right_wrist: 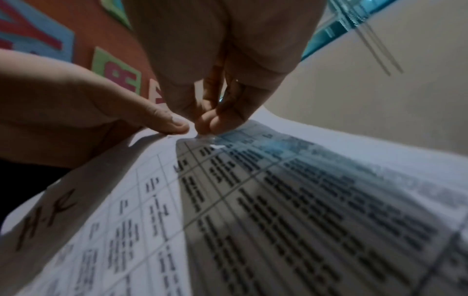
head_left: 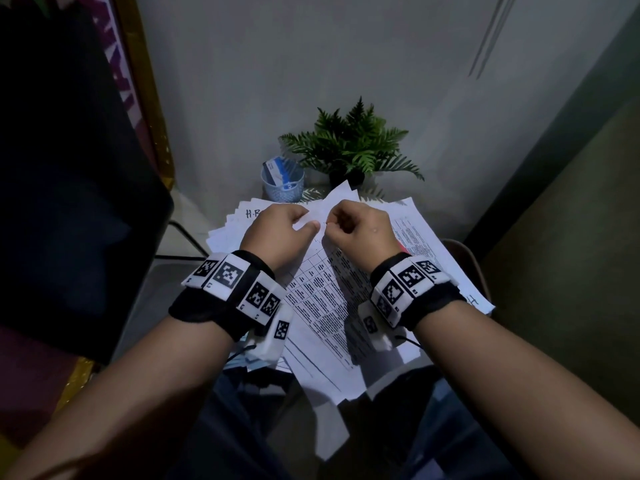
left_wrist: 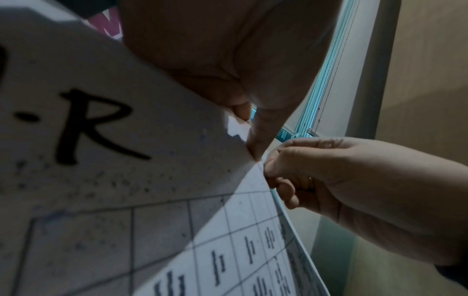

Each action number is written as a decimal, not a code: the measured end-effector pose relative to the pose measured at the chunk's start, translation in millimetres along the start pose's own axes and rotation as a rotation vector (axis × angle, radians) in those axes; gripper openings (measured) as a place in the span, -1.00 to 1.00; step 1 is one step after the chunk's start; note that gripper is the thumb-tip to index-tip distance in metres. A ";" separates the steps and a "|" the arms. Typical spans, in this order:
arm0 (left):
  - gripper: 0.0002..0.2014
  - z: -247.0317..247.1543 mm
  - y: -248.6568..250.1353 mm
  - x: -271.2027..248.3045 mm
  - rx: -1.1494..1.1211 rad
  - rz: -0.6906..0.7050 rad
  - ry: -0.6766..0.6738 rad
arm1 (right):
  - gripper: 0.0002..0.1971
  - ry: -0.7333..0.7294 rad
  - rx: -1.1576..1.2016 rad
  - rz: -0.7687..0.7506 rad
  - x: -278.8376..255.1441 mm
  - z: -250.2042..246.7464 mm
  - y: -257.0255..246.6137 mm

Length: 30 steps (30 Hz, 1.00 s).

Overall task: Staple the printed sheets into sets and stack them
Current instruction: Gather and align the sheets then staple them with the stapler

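Both of our hands work one corner of the white printed table sheets [head_left: 322, 292] raised over the loose paper pile [head_left: 433, 244]: left hand [head_left: 277, 233] pinches the corner steady, right hand [head_left: 363, 230] fingertips [right_wrist: 210, 122] nip something tiny there, likely so the pages stay aligned.

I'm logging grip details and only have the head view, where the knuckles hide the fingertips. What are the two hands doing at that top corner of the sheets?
Observer: The right wrist view shows the right hand pinching the corner of the printed sheets between fingertips.
Operator: And the left?
Observer: In the same view the left hand has its thumb pressed on the sheet right beside that pinch.
Operator: Is a stapler in either hand?
Observer: None shows in either wrist view; something small and shiny sits at the right fingertips, too blurred to name.
Operator: Any writing nearby?
Observer: The left wrist view shows a large handwritten R.
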<state>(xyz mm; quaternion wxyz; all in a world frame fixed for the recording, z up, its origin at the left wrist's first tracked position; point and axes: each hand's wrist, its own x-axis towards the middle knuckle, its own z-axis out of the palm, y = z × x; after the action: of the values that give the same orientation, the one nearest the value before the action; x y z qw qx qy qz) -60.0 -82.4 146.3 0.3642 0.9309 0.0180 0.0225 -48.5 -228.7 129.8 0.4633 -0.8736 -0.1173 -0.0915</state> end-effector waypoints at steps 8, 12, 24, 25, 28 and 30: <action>-0.77 -2.5 0.2 4.1 0.004 -0.007 -0.009 | -0.95 0.003 0.104 0.064 -4.9 5.0 4.5; -0.80 1.3 -0.9 6.7 0.019 -0.002 -0.014 | -0.94 -0.016 0.030 0.076 -0.8 3.5 7.6; -0.82 1.7 2.5 4.7 0.279 0.106 0.022 | -0.77 -0.292 0.326 0.489 15.0 -10.3 -6.5; -0.81 1.9 4.4 3.9 0.297 0.120 0.023 | -0.77 -0.298 0.424 0.530 15.0 -9.9 -5.5; -0.83 2.0 6.2 3.1 0.255 0.106 0.022 | -0.78 -0.228 0.554 0.524 10.9 -6.3 -3.1; -0.80 -1.3 5.7 4.8 0.119 0.063 -0.007 | -0.83 -0.140 0.447 0.373 4.1 -4.4 -2.4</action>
<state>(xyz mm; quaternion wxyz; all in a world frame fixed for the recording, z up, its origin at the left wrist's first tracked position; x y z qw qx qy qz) -55.2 -85.5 151.3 0.3073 0.9511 -0.0115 0.0294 -45.6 -230.6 135.2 0.6438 -0.7606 -0.0035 0.0837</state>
